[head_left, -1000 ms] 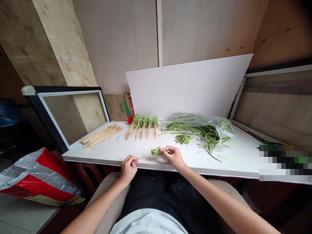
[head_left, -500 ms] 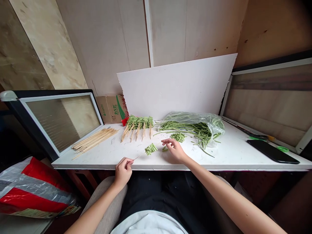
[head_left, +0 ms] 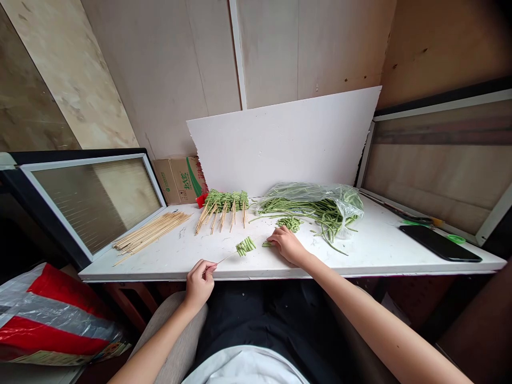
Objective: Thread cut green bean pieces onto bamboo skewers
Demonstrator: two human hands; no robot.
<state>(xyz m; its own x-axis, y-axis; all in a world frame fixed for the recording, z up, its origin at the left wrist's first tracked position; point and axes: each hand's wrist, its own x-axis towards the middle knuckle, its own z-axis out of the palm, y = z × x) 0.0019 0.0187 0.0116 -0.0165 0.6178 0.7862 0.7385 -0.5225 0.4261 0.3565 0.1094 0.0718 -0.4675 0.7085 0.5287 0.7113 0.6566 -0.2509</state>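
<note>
My left hand [head_left: 200,282] is closed in a pinch round the lower end of a thin wooden skewer [head_left: 227,257]. Cut green bean pieces [head_left: 245,246] are threaded side by side near its upper end, held just above the table. To the right, my right hand [head_left: 288,246] is down at the tabletop, its fingers closed on a short green bean piece [head_left: 267,244]; the fingertips are partly hidden. Right behind that hand lies a small pile of cut beans [head_left: 291,223].
Filled bean skewers [head_left: 226,201] are stacked at the back, left of a clear plastic bag [head_left: 312,190] of long green beans. Bare skewers [head_left: 152,230] lie at the left. A black phone [head_left: 440,243] rests at the right. A white board [head_left: 280,144] stands behind.
My right hand has come down from beside the skewer tip to the bean piece on the table, and its fingers have closed. My left hand still holds the skewer. The view has shifted slightly.
</note>
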